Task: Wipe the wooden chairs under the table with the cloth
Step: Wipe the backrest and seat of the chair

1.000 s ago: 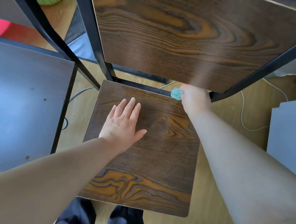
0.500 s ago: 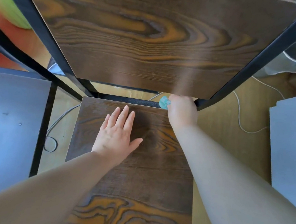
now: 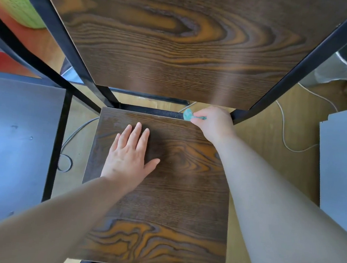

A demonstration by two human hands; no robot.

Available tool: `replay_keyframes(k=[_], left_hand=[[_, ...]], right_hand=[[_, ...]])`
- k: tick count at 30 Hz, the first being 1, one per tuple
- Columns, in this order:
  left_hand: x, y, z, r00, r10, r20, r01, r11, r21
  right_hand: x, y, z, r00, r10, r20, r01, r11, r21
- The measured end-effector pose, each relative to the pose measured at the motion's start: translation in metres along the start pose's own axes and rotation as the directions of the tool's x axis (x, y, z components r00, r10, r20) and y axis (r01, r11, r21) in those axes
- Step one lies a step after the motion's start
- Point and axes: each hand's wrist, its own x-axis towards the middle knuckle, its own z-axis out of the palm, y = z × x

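The dark brown wood-grain chair seat [image 3: 171, 205] lies below me in its black metal frame [image 3: 149, 110]. My left hand [image 3: 129, 159] rests flat on it, fingers straight. My right hand [image 3: 213, 122] pinches the small teal cloth [image 3: 188, 114] at the seat's rear edge.

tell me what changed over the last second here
The right hand, pinching the teal cloth, slid it slightly leftward along the black rear bar of the chair seat. The left hand stayed flat on the seat; the pinch held.
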Motion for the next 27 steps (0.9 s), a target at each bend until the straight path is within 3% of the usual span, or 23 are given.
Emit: replay_keyframes(k=[6,16,24,27], left_hand=[[-0.01,-0.013,0.004,1.0,0.002,0.002,-0.002,1.0,-0.004],[-0.015,-0.032,0.003,0.999,-0.02,-0.028,0.02,0.999,-0.028],[-0.026,-0.056,0.0,0.997,-0.046,-0.066,0.041,0.997,-0.073],[-0.032,-0.063,0.002,0.998,-0.032,-0.047,0.029,0.997,-0.068]], right_hand=[[-0.003,-0.004,-0.002,0.999,0.046,0.0,-0.045,0.979,0.197],[0.007,-0.023,0.007,0.999,0.031,0.031,-0.035,0.991,0.13],[0.028,-0.135,0.048,0.983,-0.123,0.137,0.1,0.981,0.166],[0.035,-0.172,0.062,0.985,-0.117,0.13,0.103,0.988,0.112]])
